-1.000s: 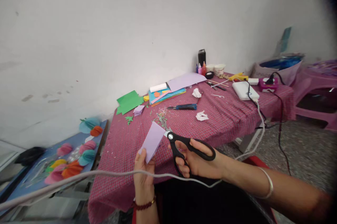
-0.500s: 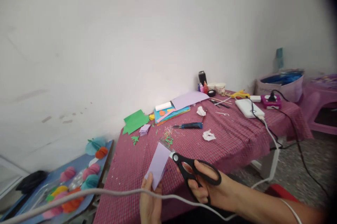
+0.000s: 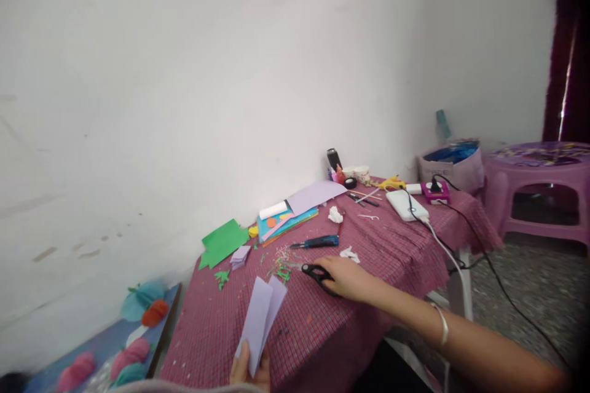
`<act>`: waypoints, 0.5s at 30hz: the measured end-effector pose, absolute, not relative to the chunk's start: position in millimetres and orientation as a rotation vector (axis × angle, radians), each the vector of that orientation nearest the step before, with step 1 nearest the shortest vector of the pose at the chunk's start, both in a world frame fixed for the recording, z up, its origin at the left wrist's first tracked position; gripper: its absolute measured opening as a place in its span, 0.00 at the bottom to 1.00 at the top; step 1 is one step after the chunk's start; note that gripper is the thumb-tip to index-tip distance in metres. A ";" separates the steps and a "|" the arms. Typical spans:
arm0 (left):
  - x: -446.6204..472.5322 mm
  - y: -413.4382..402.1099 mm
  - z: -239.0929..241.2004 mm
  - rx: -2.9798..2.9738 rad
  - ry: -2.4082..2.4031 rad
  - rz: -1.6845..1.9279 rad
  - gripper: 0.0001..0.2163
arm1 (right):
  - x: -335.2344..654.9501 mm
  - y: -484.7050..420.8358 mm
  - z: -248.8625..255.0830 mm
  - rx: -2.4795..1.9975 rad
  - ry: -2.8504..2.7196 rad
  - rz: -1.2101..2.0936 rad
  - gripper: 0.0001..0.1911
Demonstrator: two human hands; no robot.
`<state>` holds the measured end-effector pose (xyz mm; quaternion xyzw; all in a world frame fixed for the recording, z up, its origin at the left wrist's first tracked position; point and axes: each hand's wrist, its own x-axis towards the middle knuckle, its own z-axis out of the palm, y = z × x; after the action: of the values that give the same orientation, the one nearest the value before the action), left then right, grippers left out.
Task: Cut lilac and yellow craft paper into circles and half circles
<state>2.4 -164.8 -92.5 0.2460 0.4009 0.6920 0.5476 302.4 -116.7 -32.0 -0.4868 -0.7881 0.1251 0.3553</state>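
Observation:
My left hand [image 3: 251, 370] pinches the lower end of a folded lilac paper strip [image 3: 256, 318], whose two layers spread apart at the top. Over the tablecloth, my right hand [image 3: 346, 277] is closed on the handles of black-handled scissors [image 3: 312, 269]. The scissors lie low at the table, blades pointing left toward green and pale paper scraps [image 3: 282, 269]. Just beyond them rests a blue and black cutter knife [image 3: 318, 242]. A small stack of folded lilac pieces [image 3: 240, 256] sits near green paper [image 3: 224, 243] on the left.
Coloured sheets [image 3: 302, 218] lie along the wall beneath a large lilac sheet [image 3: 318, 196]. A white power bank [image 3: 406, 205] with cables and a magenta power socket [image 3: 436, 192] occupy the right end. A pink stool [image 3: 539, 196] stands beyond. Paper pumpkins [image 3: 154, 313] are at lower left.
The scissors have come away from the lilac paper and down to the tabletop with my right hand. The strip's layers have spread apart, and the view has turned right.

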 end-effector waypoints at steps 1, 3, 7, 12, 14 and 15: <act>6.6 -165.7 -88.4 0.512 0.935 1.649 0.04 | 302.9 -112.8 -32.0 -1.277 -2.070 0.288 0.18; 16.7 -169.7 -80.2 0.381 0.895 1.699 0.05 | 299.5 -110.9 -31.7 -1.271 -2.097 0.308 0.15; 40.6 -180.8 -65.2 0.415 0.970 1.838 0.07 | 279.3 -126.4 -27.4 -0.934 -1.922 0.377 0.11; 60.5 -188.8 -61.0 0.834 1.123 1.905 0.10 | 259.2 -155.1 -17.5 -0.707 -1.704 0.506 0.13; 63.3 -195.2 -62.1 1.017 1.266 1.944 0.07 | 258.9 -163.2 -12.7 -0.701 -1.737 0.357 0.18; 63.9 -199.1 -62.1 1.096 1.323 1.949 0.06 | 259.8 -166.0 -10.1 -0.702 -1.769 0.275 0.21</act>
<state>63.9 -199.1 -62.1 0.4064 0.4906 0.7227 0.2683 259.8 -166.0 -10.1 -0.2994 -0.7543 0.1174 0.5723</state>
